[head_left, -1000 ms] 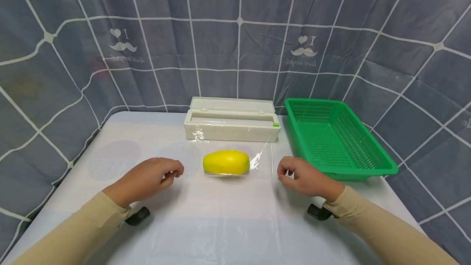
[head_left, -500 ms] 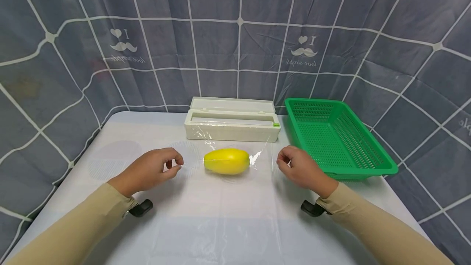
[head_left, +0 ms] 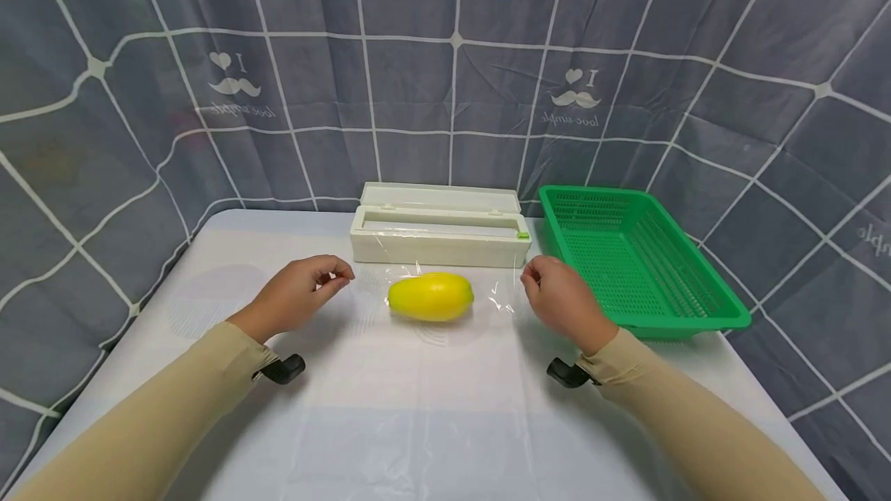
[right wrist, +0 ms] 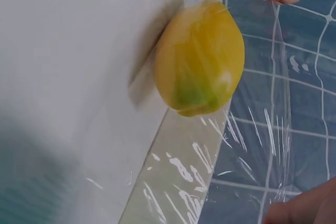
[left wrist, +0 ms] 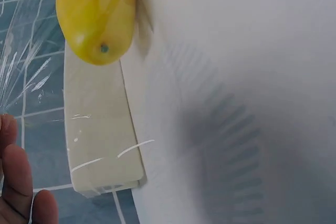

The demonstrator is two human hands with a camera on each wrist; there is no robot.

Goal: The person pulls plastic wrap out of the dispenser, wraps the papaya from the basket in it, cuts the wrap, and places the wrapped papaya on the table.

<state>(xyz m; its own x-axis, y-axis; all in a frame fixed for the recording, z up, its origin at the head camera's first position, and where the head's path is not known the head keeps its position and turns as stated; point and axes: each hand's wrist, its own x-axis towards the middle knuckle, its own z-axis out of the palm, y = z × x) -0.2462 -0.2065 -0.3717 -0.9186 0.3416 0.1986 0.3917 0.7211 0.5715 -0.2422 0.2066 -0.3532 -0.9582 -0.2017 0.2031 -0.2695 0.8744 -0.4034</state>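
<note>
A smooth yellow papaya (head_left: 430, 297) with a greenish end lies on the table in front of an off-white cling film dispenser (head_left: 442, 248), its lid raised. Clear cling film (right wrist: 278, 129) stretches between both hands, glinting over the dispenser front in the right wrist view. To the papaya's left, my left hand (head_left: 299, 292) pinches one corner of the film between thumb and fingers. My right hand (head_left: 562, 300) pinches the opposite corner, beside the green basket. In that same right wrist view the film overlaps the papaya.
A green slotted plastic basket (head_left: 685, 323) stands at the back right, close by the right hand. A grey curtain (head_left: 411, 83) with white grid lines hangs behind and beside the white-covered table (head_left: 418, 439).
Both hands have moved forward, away from me and closer to the dispenser, taking the film's edge from the papaya's near side back over it. The papaya has shifted slightly backward.
</note>
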